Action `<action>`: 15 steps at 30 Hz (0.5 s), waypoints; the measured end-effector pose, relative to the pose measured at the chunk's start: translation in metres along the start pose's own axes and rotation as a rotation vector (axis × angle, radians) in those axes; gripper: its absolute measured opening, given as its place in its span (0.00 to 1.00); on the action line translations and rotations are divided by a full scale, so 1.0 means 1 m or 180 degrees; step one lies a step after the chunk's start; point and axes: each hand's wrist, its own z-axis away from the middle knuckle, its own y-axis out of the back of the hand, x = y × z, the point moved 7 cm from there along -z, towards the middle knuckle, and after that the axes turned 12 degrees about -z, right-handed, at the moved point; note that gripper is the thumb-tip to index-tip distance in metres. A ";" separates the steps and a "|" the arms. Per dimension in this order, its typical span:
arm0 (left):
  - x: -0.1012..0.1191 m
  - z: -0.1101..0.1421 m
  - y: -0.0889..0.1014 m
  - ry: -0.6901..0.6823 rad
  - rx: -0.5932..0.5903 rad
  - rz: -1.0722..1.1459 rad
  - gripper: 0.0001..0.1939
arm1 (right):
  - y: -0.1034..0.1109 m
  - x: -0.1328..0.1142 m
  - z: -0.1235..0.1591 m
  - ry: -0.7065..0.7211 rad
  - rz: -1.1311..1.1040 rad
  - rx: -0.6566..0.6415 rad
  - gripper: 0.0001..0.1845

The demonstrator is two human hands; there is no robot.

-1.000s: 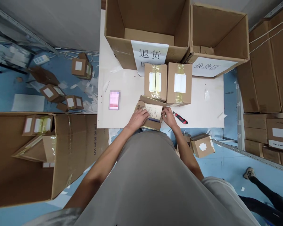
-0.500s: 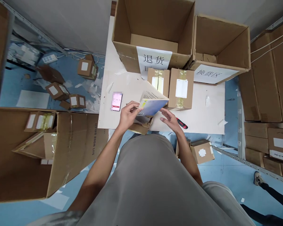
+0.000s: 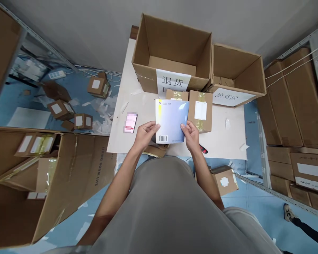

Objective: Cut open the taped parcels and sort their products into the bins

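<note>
A closed book (image 3: 171,120) with a blue-violet cover, a yellow strip and a barcode faces me, held up over the table's front. My left hand (image 3: 146,134) pinches its left edge between thumb and fingers. On the opposite edge, my right hand (image 3: 191,135) grips it the same way. Beneath the book an opened cardboard box (image 3: 155,151) shows only in part. Behind it, two taped parcels stand side by side: one (image 3: 177,95) mostly hidden by the book, the other (image 3: 200,111) with a white label. A red and black cutter (image 3: 203,149) lies by my right wrist.
A large open carton (image 3: 145,79) and a smaller one (image 3: 237,96), both with paper signs, stand at the table's back. A phone (image 3: 130,122) lies on the left of the white table (image 3: 222,141). A big carton (image 3: 79,162) with parcels stands left; a person's leg shows lower right.
The book was partly open and tilted in my left hand; it is now closed, its cover facing me. My right hand has taken hold of its right edge.
</note>
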 end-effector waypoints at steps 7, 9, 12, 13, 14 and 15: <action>0.002 0.003 -0.002 0.0090 0.0204 0.0201 0.37 | 0.008 0.006 -0.009 0.0186 0.0428 0.0409 0.37; 0.007 0.004 -0.005 -0.0028 0.0345 0.0106 0.37 | 0.001 0.003 -0.002 0.0317 0.0643 0.0471 0.38; 0.016 0.010 -0.017 -0.0240 0.0395 -0.0060 0.35 | -0.026 0.006 0.010 0.0251 0.0718 0.0072 0.40; 0.020 0.013 -0.023 -0.0304 0.0350 -0.0101 0.35 | -0.034 0.007 0.014 0.0213 0.0735 -0.0052 0.41; 0.022 0.018 -0.029 -0.0368 0.0274 -0.0137 0.35 | -0.040 0.008 0.016 0.0186 0.0770 -0.0128 0.42; 0.025 0.022 -0.035 -0.0420 0.0173 -0.0164 0.35 | -0.043 0.009 0.017 0.0167 0.0812 -0.0149 0.42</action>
